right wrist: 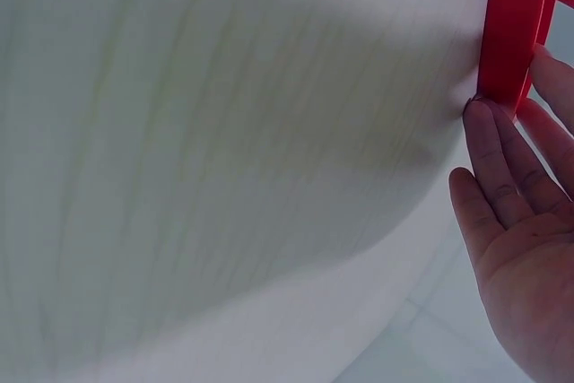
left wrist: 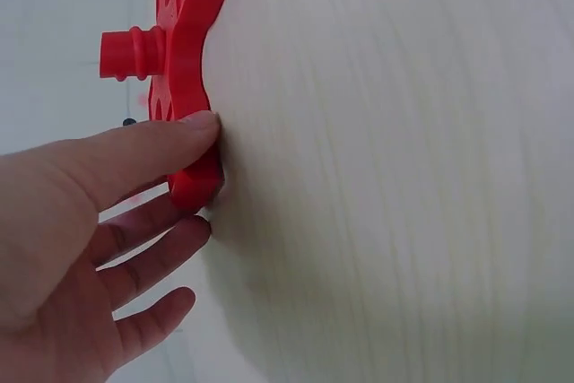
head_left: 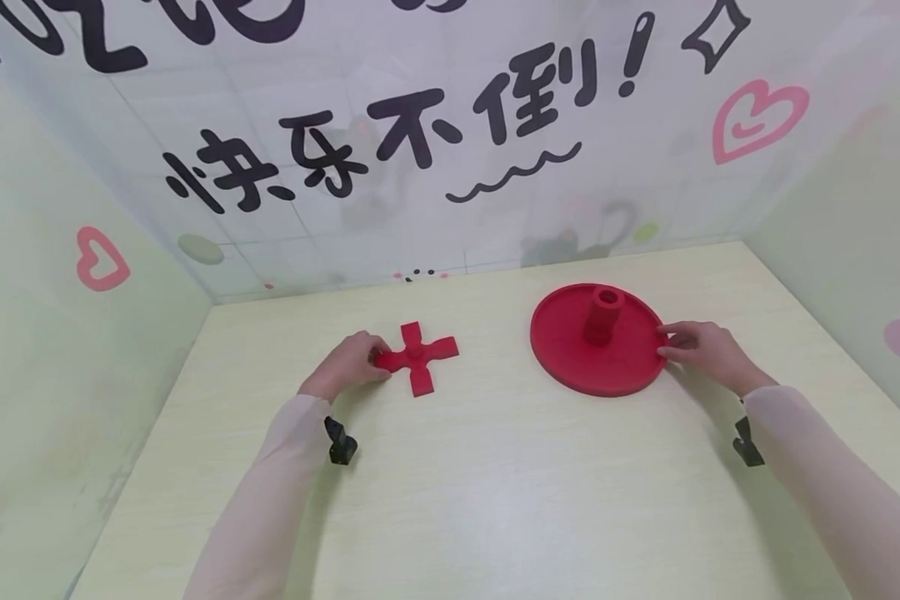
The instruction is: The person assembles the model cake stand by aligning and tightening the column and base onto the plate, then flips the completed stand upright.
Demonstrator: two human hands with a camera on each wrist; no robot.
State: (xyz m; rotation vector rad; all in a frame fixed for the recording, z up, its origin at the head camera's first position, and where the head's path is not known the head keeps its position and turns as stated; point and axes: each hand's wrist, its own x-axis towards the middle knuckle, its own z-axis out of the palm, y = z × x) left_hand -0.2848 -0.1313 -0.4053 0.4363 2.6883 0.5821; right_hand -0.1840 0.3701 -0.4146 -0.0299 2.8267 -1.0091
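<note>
The cross (head_left: pixel 415 357) lies at 3 o'clock from the left hand (head_left: pixel 354 363), which pinches its near end; the disc (head_left: pixel 570 362), its post (head_left: pixel 602 320) upright, lies at 9 o'clock from the right hand (head_left: pixel 708 350), gripping its edge. The surface (head_left: pixel 495 483) meets a printed wall (head_left: pixel 390 237) at 12 o'clock.

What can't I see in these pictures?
Head view: one tip of the red plastic-looking cross, partly covered by the left hand.
Head view: the underside of the round red plastic-looking tray with a hollow post, facing the pale table.
Right wrist view: most of that tray, cut by the edges.
Head view: top line of black wall writing, cut by the top edge.
</note>
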